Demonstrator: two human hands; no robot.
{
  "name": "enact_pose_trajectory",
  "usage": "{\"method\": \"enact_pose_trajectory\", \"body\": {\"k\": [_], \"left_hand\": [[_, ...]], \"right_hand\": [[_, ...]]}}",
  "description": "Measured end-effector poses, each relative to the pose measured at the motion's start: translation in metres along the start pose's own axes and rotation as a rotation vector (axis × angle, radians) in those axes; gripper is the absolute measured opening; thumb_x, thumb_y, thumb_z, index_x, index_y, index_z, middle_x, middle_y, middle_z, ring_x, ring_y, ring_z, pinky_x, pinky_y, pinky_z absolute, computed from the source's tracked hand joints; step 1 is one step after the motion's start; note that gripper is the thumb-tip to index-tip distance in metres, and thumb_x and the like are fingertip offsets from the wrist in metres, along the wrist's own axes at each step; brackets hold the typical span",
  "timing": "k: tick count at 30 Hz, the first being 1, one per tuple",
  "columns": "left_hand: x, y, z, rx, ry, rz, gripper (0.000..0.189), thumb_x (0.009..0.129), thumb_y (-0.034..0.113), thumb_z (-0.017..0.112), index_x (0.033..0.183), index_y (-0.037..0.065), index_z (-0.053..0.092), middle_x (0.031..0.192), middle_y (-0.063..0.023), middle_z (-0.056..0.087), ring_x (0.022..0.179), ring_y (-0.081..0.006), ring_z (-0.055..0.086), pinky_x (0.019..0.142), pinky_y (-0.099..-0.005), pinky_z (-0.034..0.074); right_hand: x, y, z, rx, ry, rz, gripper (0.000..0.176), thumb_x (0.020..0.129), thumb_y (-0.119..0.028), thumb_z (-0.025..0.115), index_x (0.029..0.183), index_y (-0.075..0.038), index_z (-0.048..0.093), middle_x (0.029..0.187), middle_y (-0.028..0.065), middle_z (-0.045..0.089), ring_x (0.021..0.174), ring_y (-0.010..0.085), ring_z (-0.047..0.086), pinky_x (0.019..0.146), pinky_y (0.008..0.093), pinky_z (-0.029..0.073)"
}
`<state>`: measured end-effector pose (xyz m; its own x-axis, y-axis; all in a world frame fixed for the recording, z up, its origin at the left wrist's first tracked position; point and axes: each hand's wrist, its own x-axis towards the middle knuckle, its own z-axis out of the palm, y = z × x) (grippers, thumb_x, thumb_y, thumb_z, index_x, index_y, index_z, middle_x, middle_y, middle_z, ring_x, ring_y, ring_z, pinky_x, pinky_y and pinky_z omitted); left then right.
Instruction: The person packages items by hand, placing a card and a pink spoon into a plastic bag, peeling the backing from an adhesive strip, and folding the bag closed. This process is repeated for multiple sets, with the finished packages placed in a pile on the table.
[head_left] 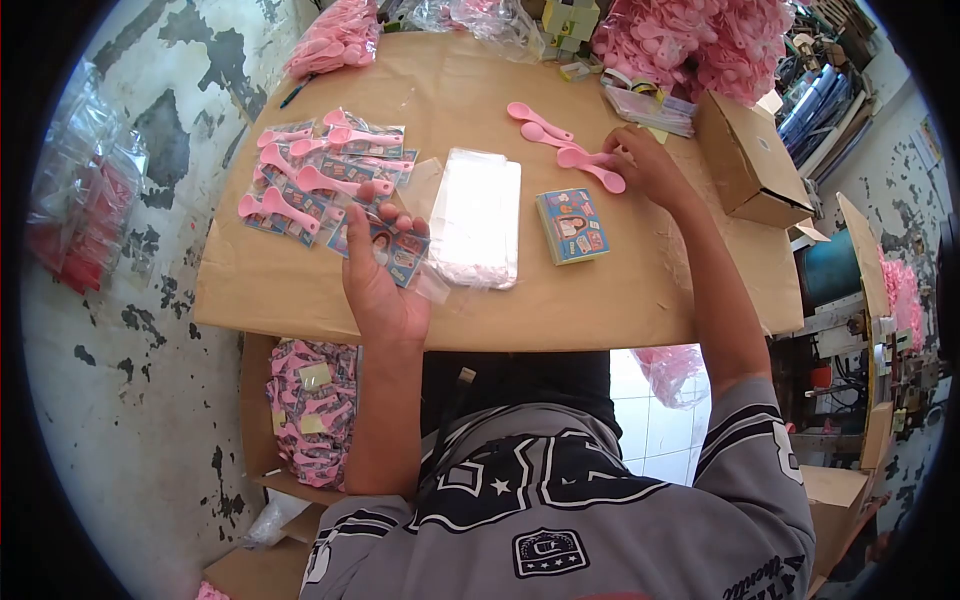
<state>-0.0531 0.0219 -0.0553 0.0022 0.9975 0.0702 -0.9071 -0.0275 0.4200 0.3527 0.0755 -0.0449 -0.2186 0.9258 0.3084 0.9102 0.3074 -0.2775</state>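
Observation:
My left hand, palm up, holds a printed blue card in a clear plastic bag. Just beyond its fingers lies a group of bagged cards with pink spoons on top. My right hand is closed at the handle end of a pink spoon; its fingertips are partly hidden. Beside that spoon, another pink spoon lies at an angle, and two more are farther back. A stack of blue cards stands between my hands, right of a pile of clear plastic bags.
A brown-covered table spans the view. Bags of pink spoons lie at its back left, with more at back right. An open cardboard box and a clear tray stand right. A pen lies near the left edge.

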Motion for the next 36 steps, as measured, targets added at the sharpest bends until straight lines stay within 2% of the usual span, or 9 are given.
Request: {"method": "enact_pose_trajectory", "body": {"k": [4, 7, 11, 14, 21, 23, 30, 33, 36], "left_hand": [[0.007, -0.004, 0.006, -0.035, 0.032, 0.072, 0.036, 0.106, 0.033, 0.066, 0.131, 0.007, 0.060, 0.104, -0.0034, 0.064, 0.094, -0.0146, 0.063, 0.099, -0.0345, 0.055], [0.014, -0.005, 0.001, -0.090, -0.007, 0.139, 0.039, 0.106, 0.032, 0.066, 0.131, 0.004, 0.058, 0.108, -0.0060, 0.063, 0.101, -0.0187, 0.063, 0.107, -0.0392, 0.054], [0.017, -0.008, 0.006, -0.104, 0.024, 0.190, 0.041, 0.107, 0.032, 0.064, 0.133, 0.002, 0.055, 0.108, -0.0067, 0.063, 0.105, -0.0203, 0.063, 0.110, -0.0430, 0.053], [0.014, -0.014, 0.007, -0.060, -0.031, 0.178, 0.042, 0.107, 0.035, 0.063, 0.134, 0.004, 0.054, 0.108, -0.0064, 0.064, 0.104, -0.0190, 0.063, 0.111, -0.0427, 0.052], [-0.008, -0.035, 0.024, 0.058, -0.026, -0.006, 0.050, 0.107, 0.044, 0.060, 0.141, 0.008, 0.053, 0.109, -0.0039, 0.062, 0.101, -0.0155, 0.062, 0.109, -0.0437, 0.053], [-0.013, -0.039, 0.030, 0.057, 0.001, -0.058, 0.055, 0.107, 0.048, 0.060, 0.143, 0.007, 0.051, 0.108, -0.0053, 0.061, 0.101, -0.0170, 0.062, 0.106, -0.0467, 0.055], [-0.026, -0.048, 0.032, -0.053, -0.049, -0.238, 0.052, 0.109, 0.044, 0.057, 0.144, 0.006, 0.048, 0.109, -0.0050, 0.061, 0.103, -0.0166, 0.062, 0.105, -0.0446, 0.057], [-0.030, -0.049, 0.030, -0.093, -0.060, -0.264, 0.050, 0.110, 0.042, 0.056, 0.144, 0.006, 0.048, 0.110, -0.0054, 0.061, 0.103, -0.0165, 0.062, 0.105, -0.0444, 0.057], [-0.032, -0.043, 0.031, -0.048, -0.038, -0.311, 0.047, 0.111, 0.038, 0.055, 0.144, 0.005, 0.048, 0.117, -0.0083, 0.063, 0.108, -0.0188, 0.063, 0.106, -0.0453, 0.056]], "right_hand": [[-0.009, -0.024, -0.018, 0.178, 0.055, 0.151, 0.017, 0.095, -0.013, 0.074, 0.108, -0.004, 0.070, 0.094, 0.0076, 0.072, 0.087, 0.0209, 0.068, 0.078, 0.0348, 0.053], [-0.032, -0.086, -0.028, 0.456, 0.174, 0.261, 0.019, 0.099, -0.015, 0.073, 0.111, 0.000, 0.069, 0.085, 0.0031, 0.070, 0.075, 0.0124, 0.065, 0.069, 0.0290, 0.052], [-0.084, -0.162, -0.025, 1.038, -0.134, 0.405, 0.020, 0.101, -0.013, 0.072, 0.114, 0.002, 0.070, 0.090, 0.0023, 0.070, 0.078, 0.0084, 0.065, 0.068, 0.0255, 0.053], [-0.100, -0.195, -0.010, 1.172, -0.201, 0.487, 0.022, 0.101, -0.012, 0.072, 0.116, 0.004, 0.070, 0.094, 0.0039, 0.071, 0.082, 0.0097, 0.067, 0.072, 0.0262, 0.056], [-0.081, -0.231, 0.018, 1.474, -0.041, 0.395, 0.028, 0.100, -0.011, 0.074, 0.121, 0.004, 0.065, 0.103, 0.0074, 0.073, 0.088, 0.0090, 0.068, 0.078, 0.0255, 0.057], [-0.080, -0.235, 0.024, 1.441, 0.009, 0.397, 0.028, 0.098, -0.011, 0.076, 0.120, 0.002, 0.063, 0.101, 0.0048, 0.070, 0.087, 0.0076, 0.065, 0.077, 0.0241, 0.054], [-0.081, -0.237, 0.051, 1.215, 0.322, 0.316, 0.035, 0.093, -0.011, 0.083, 0.117, -0.005, 0.058, 0.099, -0.0024, 0.059, 0.085, 0.0038, 0.056, 0.072, 0.0205, 0.047], [-0.085, -0.239, 0.054, 1.124, 0.373, 0.281, 0.048, 0.088, -0.008, 0.084, 0.128, -0.006, 0.057, 0.106, 0.0022, 0.059, 0.091, 0.0079, 0.057, 0.073, 0.0235, 0.048], [-0.083, -0.255, 0.037, 0.796, 0.550, 0.118, 0.052, 0.084, -0.009, 0.084, 0.132, -0.009, 0.064, 0.125, 0.0094, 0.061, 0.104, 0.0182, 0.060, 0.082, 0.0316, 0.051]]}}
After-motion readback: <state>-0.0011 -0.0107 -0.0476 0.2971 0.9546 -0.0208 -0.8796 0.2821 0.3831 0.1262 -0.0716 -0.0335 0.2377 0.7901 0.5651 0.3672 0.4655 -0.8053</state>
